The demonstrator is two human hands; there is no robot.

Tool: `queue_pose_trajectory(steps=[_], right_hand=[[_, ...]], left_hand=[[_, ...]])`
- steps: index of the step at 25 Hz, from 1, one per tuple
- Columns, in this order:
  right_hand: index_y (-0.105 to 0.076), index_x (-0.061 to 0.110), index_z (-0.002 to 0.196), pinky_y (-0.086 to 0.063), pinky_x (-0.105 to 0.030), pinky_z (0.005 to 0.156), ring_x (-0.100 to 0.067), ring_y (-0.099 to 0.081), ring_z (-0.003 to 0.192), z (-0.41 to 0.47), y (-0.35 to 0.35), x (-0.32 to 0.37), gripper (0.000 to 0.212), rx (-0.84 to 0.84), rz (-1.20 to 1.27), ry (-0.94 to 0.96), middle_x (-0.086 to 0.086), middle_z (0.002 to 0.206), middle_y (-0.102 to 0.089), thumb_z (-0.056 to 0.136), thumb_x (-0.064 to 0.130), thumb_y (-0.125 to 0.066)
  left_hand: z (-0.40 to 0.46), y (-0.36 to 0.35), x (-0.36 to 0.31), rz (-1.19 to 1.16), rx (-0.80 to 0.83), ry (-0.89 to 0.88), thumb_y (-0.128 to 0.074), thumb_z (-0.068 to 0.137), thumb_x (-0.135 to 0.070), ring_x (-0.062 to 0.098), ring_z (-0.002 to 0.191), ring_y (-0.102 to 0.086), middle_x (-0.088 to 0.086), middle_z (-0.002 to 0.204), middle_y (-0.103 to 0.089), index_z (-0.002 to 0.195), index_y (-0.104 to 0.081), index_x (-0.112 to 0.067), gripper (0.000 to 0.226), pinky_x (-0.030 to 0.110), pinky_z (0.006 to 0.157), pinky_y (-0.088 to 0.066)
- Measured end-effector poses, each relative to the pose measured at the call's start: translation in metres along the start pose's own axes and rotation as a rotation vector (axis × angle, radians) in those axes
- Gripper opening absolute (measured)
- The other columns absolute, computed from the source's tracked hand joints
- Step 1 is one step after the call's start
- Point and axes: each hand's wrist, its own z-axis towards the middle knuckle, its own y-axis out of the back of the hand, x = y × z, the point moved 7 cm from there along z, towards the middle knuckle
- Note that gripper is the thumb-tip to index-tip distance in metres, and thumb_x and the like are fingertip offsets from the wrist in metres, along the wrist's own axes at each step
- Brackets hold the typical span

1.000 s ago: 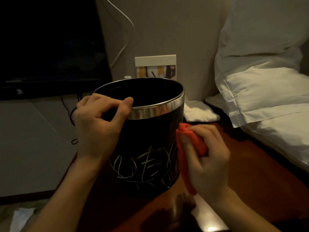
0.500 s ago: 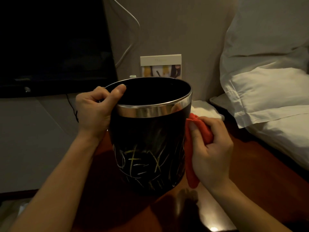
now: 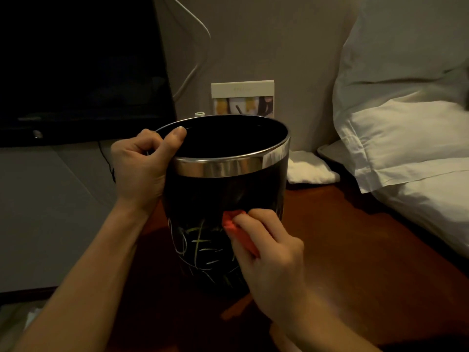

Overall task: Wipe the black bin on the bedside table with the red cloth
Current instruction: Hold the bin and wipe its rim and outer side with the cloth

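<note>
You are gripping the rim of the one black bin (image 3: 223,199), standing on the bedside table (image 3: 355,250), with your left hand (image 3: 142,168) while your right hand (image 3: 269,260), fingers curled, is pressing the single red cloth (image 3: 237,229), mostly hidden beneath them, against the bin's front, two pillows (image 3: 406,138) lying to its right.

Bedside table (image 3: 355,245) and what stands on it

The dark reddish wooden top carries the black bin (image 3: 213,196), upright, with a silver rim band and pale scribbled lines low on its wall. Beyond where the right hand (image 3: 269,260) presses the red cloth (image 3: 237,229) to the bin's front, a folded white cloth (image 3: 309,168) lies against the wall. Behind the bin stands a small printed card (image 3: 242,97). White pillows (image 3: 411,138) overlap the table's right edge.
</note>
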Motion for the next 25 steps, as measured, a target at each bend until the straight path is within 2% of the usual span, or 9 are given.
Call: queue_pose_trajectory(steps=[2, 5, 7, 10, 14, 17, 20, 22, 25], right_hand=[[-0.073, 0.005, 0.106, -0.054, -0.015, 0.066, -0.006, -0.062, 0.081, 0.008, 0.004, 0.0, 0.02, 0.014, -0.006, 0.014, -0.001, 0.103, -0.066, 0.095, 0.022, -0.069], [-0.073, 0.001, 0.099, -0.04, -0.001, 0.08, 0.003, -0.052, 0.083, 0.043, 0.034, -0.007, 0.015, -0.163, 0.019, -0.075, -0.002, 0.096, -0.065, 0.09, 0.012, -0.072], [-0.073, -0.001, 0.099, -0.036, 0.0, 0.082, 0.003, -0.052, 0.085, 0.057, 0.042, -0.003, 0.013, -0.237, 0.026, -0.093, -0.004, 0.095, -0.065, 0.09, 0.009, -0.072], [-0.073, 0.003, 0.104, -0.045, -0.007, 0.073, -0.005, -0.058, 0.082, 0.037, 0.014, 0.013, 0.016, -0.093, -0.001, -0.024, -0.003, 0.101, -0.065, 0.094, 0.016, -0.07], [-0.073, 0.012, 0.106, -0.052, -0.018, 0.06, -0.009, -0.063, 0.077, -0.003, -0.017, 0.02, 0.016, 0.135, -0.111, 0.049, 0.002, 0.106, -0.065, 0.094, 0.021, -0.07], [-0.073, 0.008, 0.104, -0.048, -0.01, 0.067, -0.005, -0.058, 0.078, 0.024, 0.007, 0.014, 0.017, -0.024, -0.047, -0.032, 0.001, 0.1, -0.064, 0.095, 0.022, -0.068], [-0.074, 0.006, 0.102, -0.043, -0.004, 0.076, -0.005, -0.058, 0.082, 0.047, 0.021, 0.017, 0.015, -0.136, -0.032, -0.061, -0.002, 0.099, -0.066, 0.094, 0.018, -0.071], [-0.072, 0.009, 0.106, -0.048, -0.009, 0.07, -0.005, -0.059, 0.08, 0.038, 0.004, 0.027, 0.016, -0.018, -0.048, -0.031, 0.0, 0.103, -0.064, 0.094, 0.02, -0.069], [-0.07, 0.015, 0.105, -0.049, -0.022, 0.051, -0.011, -0.061, 0.067, -0.004, -0.034, 0.034, 0.012, 0.251, -0.186, 0.042, 0.003, 0.102, -0.062, 0.093, 0.02, -0.07]], left_hand=[[-0.001, 0.0, 0.0, 0.013, -0.001, -0.015, -0.07, 0.083, -0.037, 0.023, 0.058, -0.043, -0.009, 0.054, -0.049, 0.049, -0.056, -0.02, 0.041, 0.036, 0.067, -0.041], [-0.002, 0.0, 0.001, 0.026, -0.021, -0.014, -0.069, 0.082, -0.039, 0.014, 0.057, -0.043, -0.013, 0.053, -0.049, 0.052, -0.055, -0.012, 0.043, 0.029, 0.066, -0.04], [-0.002, -0.001, 0.001, 0.029, -0.021, -0.011, -0.069, 0.082, -0.039, 0.013, 0.057, -0.044, -0.013, 0.053, -0.049, 0.052, -0.055, -0.012, 0.043, 0.029, 0.067, -0.041], [-0.002, -0.001, 0.001, 0.026, -0.007, -0.018, -0.069, 0.083, -0.039, 0.009, 0.057, -0.045, -0.014, 0.052, -0.05, 0.05, -0.059, -0.02, 0.039, 0.03, 0.071, -0.042], [-0.002, 0.0, -0.003, 0.049, 0.01, -0.023, -0.068, 0.083, -0.041, 0.016, 0.059, -0.047, -0.015, 0.052, -0.049, 0.049, -0.056, -0.021, 0.041, 0.037, 0.078, -0.048], [-0.004, -0.003, -0.006, 0.092, 0.001, -0.033, -0.065, 0.082, -0.042, 0.004, 0.055, -0.042, -0.016, 0.049, -0.046, 0.049, -0.051, -0.013, 0.046, 0.024, 0.072, -0.041], [-0.006, -0.004, -0.008, 0.09, -0.004, -0.044, -0.064, 0.082, -0.041, 0.001, 0.053, -0.04, -0.017, 0.047, -0.046, 0.048, -0.051, -0.019, 0.043, 0.023, 0.072, -0.036], [-0.006, -0.005, -0.01, 0.087, 0.002, -0.056, -0.064, 0.083, -0.04, 0.001, 0.052, -0.041, -0.018, 0.047, -0.046, 0.048, -0.05, -0.023, 0.041, 0.026, 0.073, -0.036], [-0.007, -0.005, -0.011, 0.104, 0.024, -0.067, -0.063, 0.084, -0.04, 0.0, 0.052, -0.041, -0.019, 0.048, -0.047, 0.047, -0.051, -0.027, 0.041, 0.028, 0.075, -0.036]])
